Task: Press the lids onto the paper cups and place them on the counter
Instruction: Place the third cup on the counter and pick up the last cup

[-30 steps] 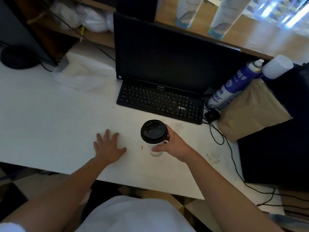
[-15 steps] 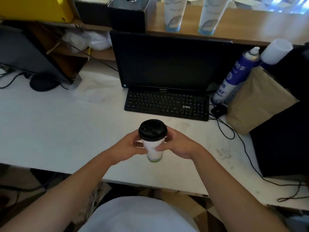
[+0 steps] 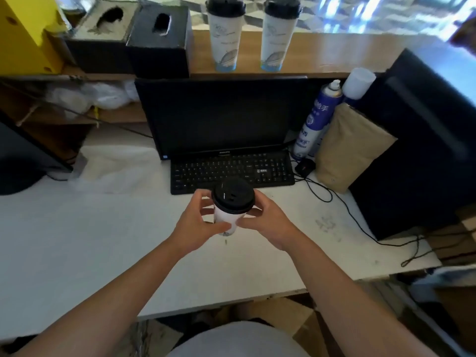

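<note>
A white paper cup (image 3: 226,220) with a black lid (image 3: 233,197) on it is held above the white desk (image 3: 77,240), just in front of the keyboard. My left hand (image 3: 198,222) grips its left side and my right hand (image 3: 265,222) grips its right side. On the raised wooden counter (image 3: 334,55) behind the monitor stand two tall white cups with black lids, the left one (image 3: 226,34) and the right one (image 3: 277,34), side by side.
A black monitor (image 3: 221,114) and keyboard (image 3: 231,171) sit behind the held cup. A blue spray can (image 3: 316,119), brown paper bag (image 3: 347,148), mouse (image 3: 305,167) and cables lie to the right. Two tissue boxes (image 3: 159,39) stand left on the counter.
My left hand left the desk and took hold of the cup beside my right hand. The cup has risen off the desk and moved toward the keyboard; the view tilted up.
</note>
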